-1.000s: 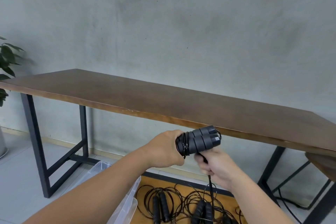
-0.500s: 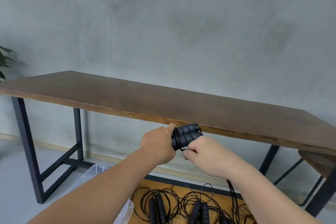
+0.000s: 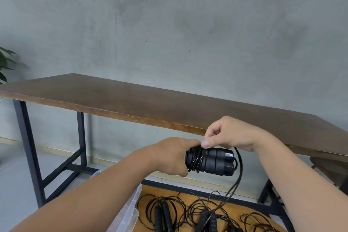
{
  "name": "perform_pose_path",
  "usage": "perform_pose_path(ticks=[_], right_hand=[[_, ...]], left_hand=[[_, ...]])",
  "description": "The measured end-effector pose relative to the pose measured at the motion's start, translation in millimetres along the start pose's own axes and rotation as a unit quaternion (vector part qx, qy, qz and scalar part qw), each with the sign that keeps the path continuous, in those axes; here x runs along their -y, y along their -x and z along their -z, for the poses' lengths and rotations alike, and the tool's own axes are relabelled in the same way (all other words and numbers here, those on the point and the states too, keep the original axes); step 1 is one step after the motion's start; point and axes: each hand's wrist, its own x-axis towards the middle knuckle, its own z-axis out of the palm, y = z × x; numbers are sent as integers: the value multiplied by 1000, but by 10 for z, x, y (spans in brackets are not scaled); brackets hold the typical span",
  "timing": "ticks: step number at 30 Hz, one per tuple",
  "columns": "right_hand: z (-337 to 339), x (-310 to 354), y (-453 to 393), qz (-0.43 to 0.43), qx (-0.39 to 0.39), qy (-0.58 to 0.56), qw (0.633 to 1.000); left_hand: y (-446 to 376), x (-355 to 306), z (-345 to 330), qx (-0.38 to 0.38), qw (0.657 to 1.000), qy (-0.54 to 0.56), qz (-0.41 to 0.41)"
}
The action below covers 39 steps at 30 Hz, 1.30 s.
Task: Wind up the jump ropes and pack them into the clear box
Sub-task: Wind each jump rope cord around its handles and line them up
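Now your left hand grips the paired handles mid-scene; your right hand pinches the cord. It's thin, springy and likely slippery, so hold it close to the wraps.

Long brown wooden table on black metal legs, grey wall, leafy plant at left.

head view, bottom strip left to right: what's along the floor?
clear box → jump rope with two upright handles → jump rope that the hanging cord runs down to → loose cord coils at the right
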Motion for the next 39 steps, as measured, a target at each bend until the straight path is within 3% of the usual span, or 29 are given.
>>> perform_pose_path(ticks=[5, 7, 9, 11, 17, 22, 29, 34, 39], right_hand=[[-126, -262, -40, -16, 14, -161, 987], [-235, -322, -64, -17, 13, -258, 966], [-370, -378, -98, -23, -27, -386, 922], [-492, -427, -148, -24, -91, -422, 902], [-701, -413, -198, -11, -134, -381, 915], [-804, -260, -188, -41, -133, -332, 933], [-950, 54, -220, -74, -118, -211, 967], [-907, 323, -243, -87, -99, -33, 991], [-755, 663, -282, -59, -116, 216, 968]], left_hand=[[59, 73, 38, 23, 993, 117, -21], [68, 94, 58, 14, 988, 148, -31], [70, 107, 70, -1, 984, 178, -24], [67, 125, 70, -19, 979, 205, -15], [13, 203, 105, -84, 960, 266, 24], [-79, 301, 167, -146, 958, 238, 67], [-156, 446, 175, -231, 960, 17, 160], [-107, 582, 216, -257, 942, -81, 199], [21, 705, 283, -220, 949, -130, 185]])
